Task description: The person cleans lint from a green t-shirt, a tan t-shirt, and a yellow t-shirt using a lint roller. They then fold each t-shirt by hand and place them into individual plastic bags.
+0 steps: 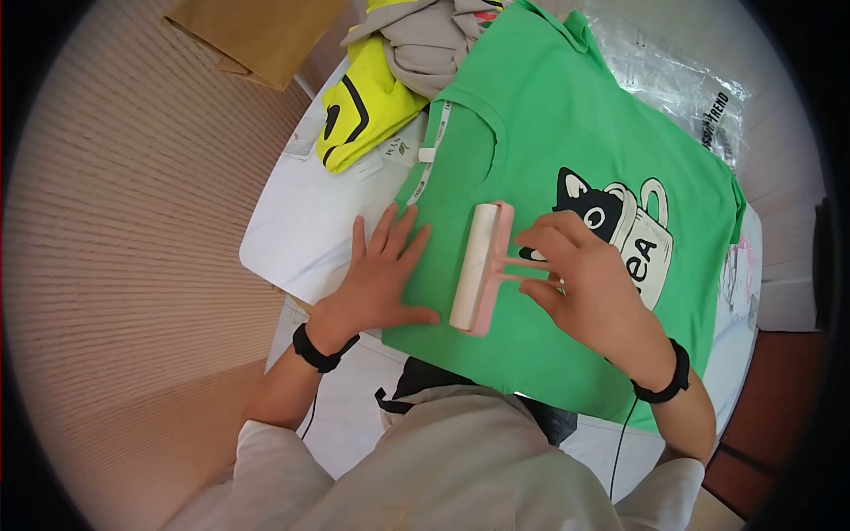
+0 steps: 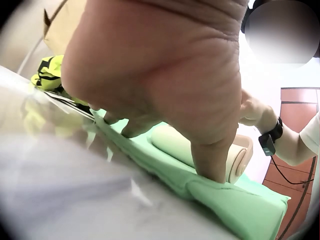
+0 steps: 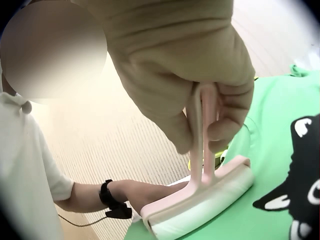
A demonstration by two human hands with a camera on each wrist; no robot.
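**Left hand (image 1: 376, 279) spread on cloth, right hand (image 1: 598, 288) pinching roller (image 1: 475, 265)**

Nearest me, the left hand lies on the green T-shirt (image 1: 549, 133), fingers fanned and thumb out to the side; I judge that this braces the thin cloth against sliding. Just beside that thumb, the roller lies against the shirt below its neckline. The right hand pinches its pink handle between thumb and fingers from above, a grip that I think leaves the barrel free to turn. The cat-and-cup print (image 1: 651, 265) faces up, since the shirt is spread out on the white table (image 1: 292, 212). Farther off I see a yellow garment (image 1: 381, 97) against bunched grey fabric (image 1: 425, 49), clear plastic packaging (image 1: 673, 88) partly under the shirt, and brown paper (image 1: 257, 35).
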